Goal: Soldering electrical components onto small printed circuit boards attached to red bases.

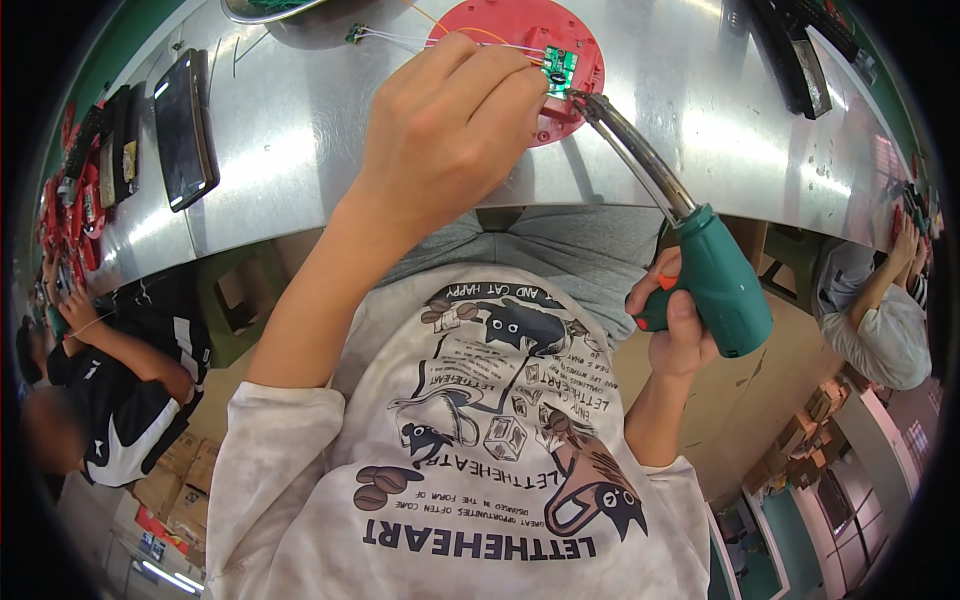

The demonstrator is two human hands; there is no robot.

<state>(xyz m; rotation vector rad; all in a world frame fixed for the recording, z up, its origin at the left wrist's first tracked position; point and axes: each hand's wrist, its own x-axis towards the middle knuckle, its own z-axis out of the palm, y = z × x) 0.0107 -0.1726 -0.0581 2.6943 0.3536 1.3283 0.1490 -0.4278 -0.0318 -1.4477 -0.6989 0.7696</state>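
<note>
just right of the bunched left hand [455,130], its pinch hidden: green circuit board [567,62], over red disc [540,22]; right hand [680,325], farther, wrapped round soldering gun [728,285], slanting tip-first toward board.

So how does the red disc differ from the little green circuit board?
Shape: the red disc is round, while the circuit board is roughly rectangular. Size: the disc is much wider than the board. Colour: the disc is red, the board mostly green. Shared: both show right by the left hand.
</note>
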